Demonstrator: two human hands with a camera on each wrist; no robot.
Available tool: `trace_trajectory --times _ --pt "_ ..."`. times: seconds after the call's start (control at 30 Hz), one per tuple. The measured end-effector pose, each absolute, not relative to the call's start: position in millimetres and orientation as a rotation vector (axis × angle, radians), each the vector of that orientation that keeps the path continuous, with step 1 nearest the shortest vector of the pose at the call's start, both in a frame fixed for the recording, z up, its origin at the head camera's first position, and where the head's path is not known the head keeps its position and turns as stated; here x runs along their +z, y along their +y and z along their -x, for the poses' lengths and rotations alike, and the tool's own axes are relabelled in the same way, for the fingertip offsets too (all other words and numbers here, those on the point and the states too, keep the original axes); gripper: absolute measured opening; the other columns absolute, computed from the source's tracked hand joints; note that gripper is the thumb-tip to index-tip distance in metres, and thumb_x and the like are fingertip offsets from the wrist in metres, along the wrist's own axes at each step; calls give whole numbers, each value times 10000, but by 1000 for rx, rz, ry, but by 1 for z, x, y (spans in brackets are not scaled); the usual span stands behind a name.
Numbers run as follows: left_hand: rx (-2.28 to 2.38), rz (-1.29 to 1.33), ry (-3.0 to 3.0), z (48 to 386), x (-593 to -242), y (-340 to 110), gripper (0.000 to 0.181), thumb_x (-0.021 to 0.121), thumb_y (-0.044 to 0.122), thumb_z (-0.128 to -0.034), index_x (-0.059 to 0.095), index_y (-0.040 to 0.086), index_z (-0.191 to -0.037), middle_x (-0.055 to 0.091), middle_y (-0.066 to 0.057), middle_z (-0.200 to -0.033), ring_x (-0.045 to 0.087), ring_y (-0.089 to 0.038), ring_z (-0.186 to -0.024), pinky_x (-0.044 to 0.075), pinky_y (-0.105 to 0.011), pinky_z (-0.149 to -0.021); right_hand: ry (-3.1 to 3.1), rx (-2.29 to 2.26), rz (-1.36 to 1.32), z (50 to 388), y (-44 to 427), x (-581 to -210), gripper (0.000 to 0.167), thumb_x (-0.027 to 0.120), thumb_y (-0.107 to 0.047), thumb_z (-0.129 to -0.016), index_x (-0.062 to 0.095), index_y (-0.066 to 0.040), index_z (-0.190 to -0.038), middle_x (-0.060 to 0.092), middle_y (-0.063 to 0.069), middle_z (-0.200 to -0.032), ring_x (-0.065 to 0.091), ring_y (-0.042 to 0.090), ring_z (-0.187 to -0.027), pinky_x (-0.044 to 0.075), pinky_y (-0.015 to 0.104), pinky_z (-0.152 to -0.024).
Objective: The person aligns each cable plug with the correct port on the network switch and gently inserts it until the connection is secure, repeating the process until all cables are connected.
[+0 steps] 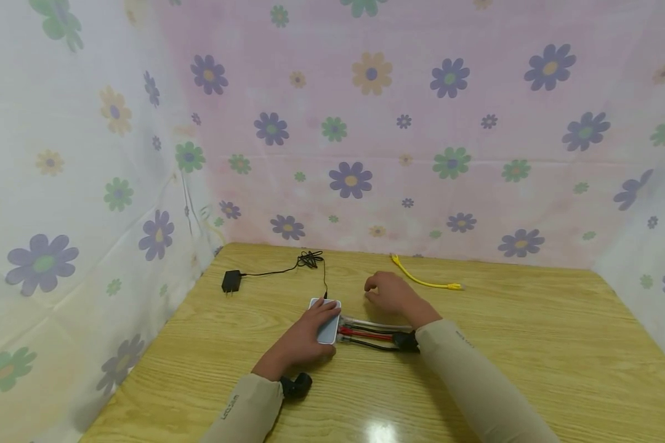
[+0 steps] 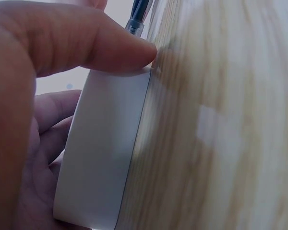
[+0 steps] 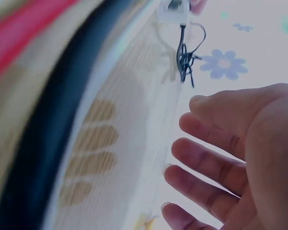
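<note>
A small white network switch (image 1: 328, 334) lies on the table with several network cables plugged into its right side, among them a white cable (image 1: 379, 323), a red cable (image 1: 372, 335) and a black cable (image 1: 368, 344). My left hand (image 1: 305, 337) holds the switch, its thumb (image 2: 120, 48) against the near edge and its fingers over the top. Over the cables, just right of the switch, hovers my right hand (image 1: 394, 294). The right wrist view shows its fingers (image 3: 206, 160) loosely bent and spread, with nothing in them.
A black power adapter (image 1: 231, 280) lies at the back left; its bundled cord (image 1: 310, 259) runs to the switch's far end. At the back, right of centre, is a short yellow network cable (image 1: 423, 282). Flowered cloth (image 1: 371, 123) hangs around the wooden table (image 1: 532, 344).
</note>
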State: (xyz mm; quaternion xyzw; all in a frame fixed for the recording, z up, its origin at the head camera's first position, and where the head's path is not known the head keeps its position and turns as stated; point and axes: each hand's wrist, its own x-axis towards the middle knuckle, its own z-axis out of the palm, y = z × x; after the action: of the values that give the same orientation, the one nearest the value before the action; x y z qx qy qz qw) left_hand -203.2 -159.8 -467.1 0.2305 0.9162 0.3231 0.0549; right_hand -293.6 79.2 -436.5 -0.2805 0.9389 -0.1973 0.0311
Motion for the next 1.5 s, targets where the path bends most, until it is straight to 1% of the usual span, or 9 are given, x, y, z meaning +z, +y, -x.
trace_trajectory --times 0.27,0.6,0.77,0.9,1.0,1.17,1.3,1.43,1.5 --pt "983 -698 2774 203 -468 -160 770 690 192 -772 413 169 -1490 307 -17 -1586 100 -319 -1513 367 -549 -1042 2991 -557 760 307 92 -439 270 570 -238 -972 676 -80 -1164 587 143 -1214 586 327 -1082 472 501 -916" --pt "979 -712 2772 204 -469 -161 774 689 192 -775 404 168 -1494 301 -20 -1589 102 -321 -1513 386 -542 -1017 3031 -573 582 320 107 -438 348 546 -244 -977 615 -50 -1256 454 238 -1422 514 433 -1219 442 560 -954" --pt "973 -705 2771 203 -468 -160 773 685 195 -778 402 174 -1496 300 -13 -1589 104 -316 -1513 389 -538 -1011 3001 -658 466 325 114 -441 412 503 -249 -979 567 -32 -1324 373 258 -1490 387 465 -1343 367 585 -1039" --pt "976 -702 2769 202 -467 -160 770 680 196 -780 399 173 -1497 298 -8 -1590 102 -313 -1514 390 -538 -1009 2965 -719 406 328 117 -443 450 501 -240 -971 532 -19 -1361 314 268 -1525 325 476 -1380 323 601 -1071" --pt "980 -704 2768 202 -467 -160 770 680 193 -781 399 169 -1498 297 -9 -1591 97 -314 -1514 394 -536 -1005 2951 -711 384 329 119 -445 466 499 -236 -968 514 -12 -1376 303 273 -1527 307 479 -1387 313 616 -1070" --pt "979 -710 2775 202 -469 -160 770 690 188 -780 404 165 -1495 302 -16 -1588 99 -318 -1513 393 -538 -1013 2940 -558 421 332 122 -450 513 468 -247 -973 459 -15 -1430 361 246 -1511 287 455 -1411 312 628 -1066" --pt "981 -705 2778 203 -469 -160 771 693 188 -776 408 167 -1492 308 -19 -1586 103 -319 -1513 398 -538 -1008 2938 -480 452 335 123 -454 537 469 -261 -964 445 -7 -1437 397 245 -1485 345 455 -1376 348 626 -1036" --pt "980 -692 2781 203 -468 -161 775 692 193 -768 411 173 -1490 306 -14 -1586 103 -314 -1514 415 -525 -977 2932 -509 419 335 122 -455 542 487 -273 -950 466 17 -1408 396 262 -1467 401 473 -1317 364 619 -1019" --pt "977 -679 2783 203 -468 -161 776 692 197 -765 412 184 -1489 303 -3 -1588 102 -302 -1515 422 -512 -961 2931 -517 404 335 121 -454 497 490 -280 -953 518 19 -1349 410 254 -1456 432 466 -1289 378 610 -1005"
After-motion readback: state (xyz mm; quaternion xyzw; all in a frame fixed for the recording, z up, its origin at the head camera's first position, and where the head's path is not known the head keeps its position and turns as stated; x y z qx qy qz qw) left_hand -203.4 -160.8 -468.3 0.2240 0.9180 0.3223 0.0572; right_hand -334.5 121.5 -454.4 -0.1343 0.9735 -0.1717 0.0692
